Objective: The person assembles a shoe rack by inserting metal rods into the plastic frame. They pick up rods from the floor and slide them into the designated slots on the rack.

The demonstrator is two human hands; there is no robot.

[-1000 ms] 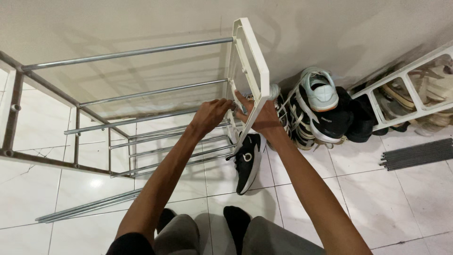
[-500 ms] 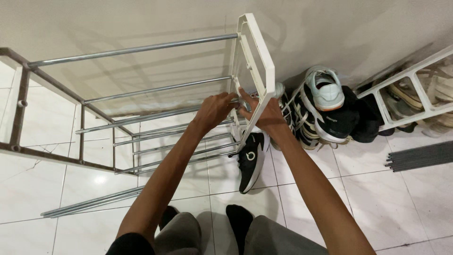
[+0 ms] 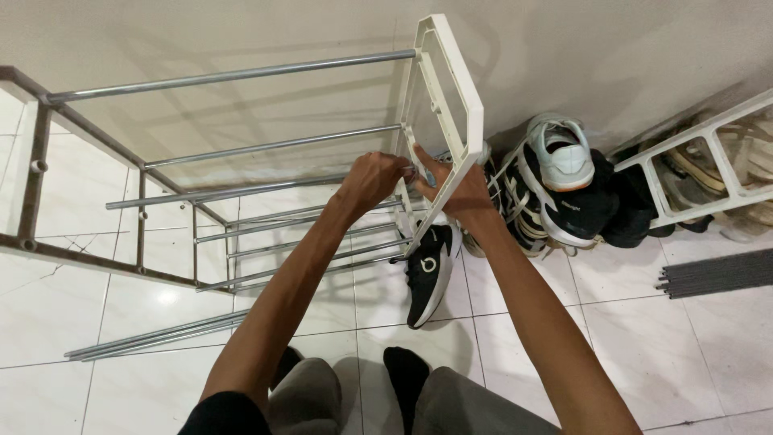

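Your left hand is closed around the end of a metal rod right where it meets the white plastic side frame of the shoe rack, and your right hand grips that frame's lower edge from the other side, fingers wrapped on it. The frame stands tilted against the wall, with the other rods already running across to the brown side frame at the far left. To seat this rod well, keep it in line with its socket, hold the white frame steady with your right hand and push straight along the rod's length rather than at an angle; watch that the neighbouring rods do not pop out. A black sneaker lies just below the frame, more shoes are piled to the right, and spare rods lie on the tiles. The only markings in view are small pale logos on the shoes; there are no packages or signs.
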